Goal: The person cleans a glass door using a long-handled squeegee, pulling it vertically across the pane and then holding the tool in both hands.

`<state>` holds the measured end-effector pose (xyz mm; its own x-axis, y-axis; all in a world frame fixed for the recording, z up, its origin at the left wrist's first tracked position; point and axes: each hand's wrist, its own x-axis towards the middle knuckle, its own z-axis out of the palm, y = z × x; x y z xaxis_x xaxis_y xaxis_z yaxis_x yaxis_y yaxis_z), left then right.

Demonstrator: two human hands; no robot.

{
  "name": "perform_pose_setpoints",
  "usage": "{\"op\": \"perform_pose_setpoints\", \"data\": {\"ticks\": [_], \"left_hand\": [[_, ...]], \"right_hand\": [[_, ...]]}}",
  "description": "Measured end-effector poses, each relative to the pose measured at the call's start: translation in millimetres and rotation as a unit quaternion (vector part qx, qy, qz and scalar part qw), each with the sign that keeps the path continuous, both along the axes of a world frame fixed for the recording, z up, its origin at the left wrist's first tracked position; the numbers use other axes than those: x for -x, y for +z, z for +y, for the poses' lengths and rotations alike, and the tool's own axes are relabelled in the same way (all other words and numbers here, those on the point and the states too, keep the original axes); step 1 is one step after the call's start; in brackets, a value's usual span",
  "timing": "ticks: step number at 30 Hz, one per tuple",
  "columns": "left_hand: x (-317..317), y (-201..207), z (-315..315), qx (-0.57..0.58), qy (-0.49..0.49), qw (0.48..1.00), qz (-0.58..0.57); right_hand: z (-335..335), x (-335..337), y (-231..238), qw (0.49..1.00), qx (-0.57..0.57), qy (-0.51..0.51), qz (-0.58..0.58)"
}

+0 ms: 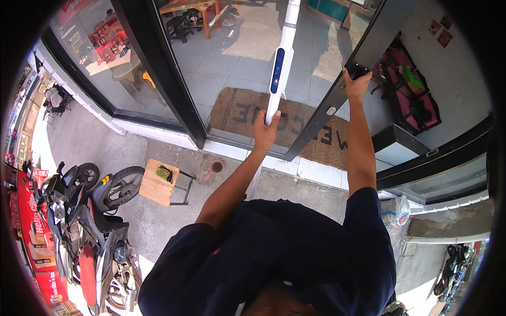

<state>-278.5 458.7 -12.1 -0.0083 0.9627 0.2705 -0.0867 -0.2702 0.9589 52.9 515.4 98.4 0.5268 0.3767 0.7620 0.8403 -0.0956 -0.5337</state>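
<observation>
My left hand [266,131] is closed around the lower end of a long white pole handle [282,66] with a dark blue panel on its front. The pole rises in front of the door's glass, and its far end runs out of view at the top. To the right, my right hand [357,87] grips the dark frame [319,126] of the glass door at a black handle. Below that hand, a round lock sits in the frame. The door stands partly open. A brown doormat [224,113] with dark letters lies inside, partly seen through the glass.
Left of me stand a small wooden-topped stool [149,190] bearing a green item [164,174], a reddish pot [216,167] and parked motorbikes [108,224]. A white tiled step [327,176] edges the doorway. Inside on the right is a pink-cushioned bench [406,108]. A plastic bag [395,210] lies outside.
</observation>
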Motion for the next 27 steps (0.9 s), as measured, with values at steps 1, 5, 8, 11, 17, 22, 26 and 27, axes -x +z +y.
{"op": "perform_pose_setpoints", "data": {"ticks": [1, 5, 8, 11, 17, 22, 26, 27], "left_hand": [[-4, -2, -1, -0.007, 0.0, 1.0, -0.008], [-13, 0, -1, 0.007, -0.004, 1.0, -0.015], [-9, -2, 2, 0.016, 0.016, 1.0, -0.013], [-3, -6, 6, 0.01, 0.035, 0.999, -0.013], [9, -3, 4, 0.003, 0.039, 0.999, -0.014], [14, -7, 4, 0.0, 0.049, 0.999, -0.016], [12, -8, 4, 0.001, 0.053, 0.999, -0.007], [11, -6, 3, 0.009, 0.052, 0.999, -0.003]], "right_hand": [[-2, -4, -2, 1.0, 0.005, -0.014, -0.013], [2, -21, -8, 0.999, -0.025, -0.005, -0.046], [7, -21, -13, 0.998, -0.031, 0.002, -0.057], [11, -21, -14, 0.997, -0.033, 0.005, -0.073], [11, -21, -18, 0.997, -0.041, -0.022, -0.069], [11, -16, -18, 0.996, -0.054, 0.002, -0.077], [11, -10, -16, 0.997, -0.045, 0.013, -0.062], [11, -10, -17, 0.997, -0.044, 0.01, -0.062]]}}
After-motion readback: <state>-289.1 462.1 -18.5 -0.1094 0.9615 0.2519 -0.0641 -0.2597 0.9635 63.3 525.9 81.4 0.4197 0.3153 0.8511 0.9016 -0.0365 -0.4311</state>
